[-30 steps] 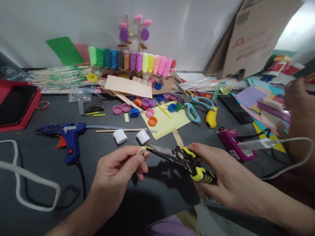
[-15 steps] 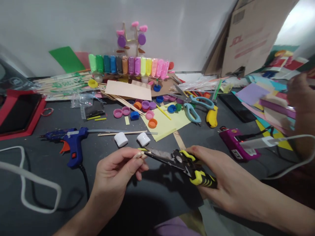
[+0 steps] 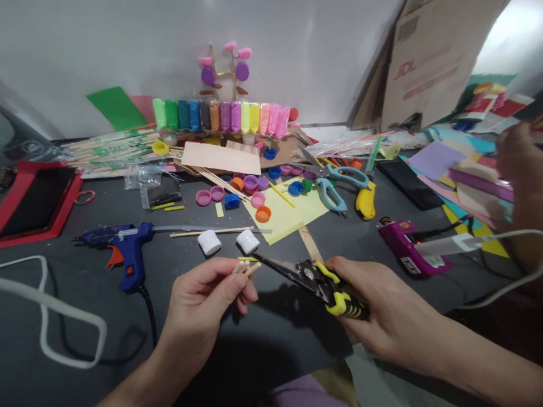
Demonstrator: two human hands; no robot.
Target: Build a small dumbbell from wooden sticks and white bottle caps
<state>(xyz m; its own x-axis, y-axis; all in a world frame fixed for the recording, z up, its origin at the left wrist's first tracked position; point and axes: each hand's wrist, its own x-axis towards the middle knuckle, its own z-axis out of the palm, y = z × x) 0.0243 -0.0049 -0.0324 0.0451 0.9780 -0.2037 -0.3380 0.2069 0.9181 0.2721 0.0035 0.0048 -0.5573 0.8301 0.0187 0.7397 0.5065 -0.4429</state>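
Between the thumb and fingers of my left hand (image 3: 207, 305) are several short wooden sticks (image 3: 253, 269), their pale ends poking up. My right hand (image 3: 382, 314) grips wire strippers (image 3: 309, 275) with black and yellow handles. The blades are closed or nearly so, and their tip lies just past the sticks, apart from them. Just beyond my left fingers are two white caps (image 3: 209, 242), one of them (image 3: 248, 241) close to the tool's tip. A thin yellow strip (image 3: 248, 259) lies before them, and a long wooden stick (image 3: 190, 232) behind.
A blue glue gun (image 3: 129, 249) lies at left, its cord trailing forward. Coloured bottle caps (image 3: 263, 213), yellow paper (image 3: 292, 220) and blue-handled scissors (image 3: 332, 195) spread across the middle. A purple power adapter (image 3: 409, 249) sits right, near another person's hand (image 3: 520, 164).
The strippers' tip has come away from the sticks and their blades have closed further. The sticks now fan out more visibly in my left hand.
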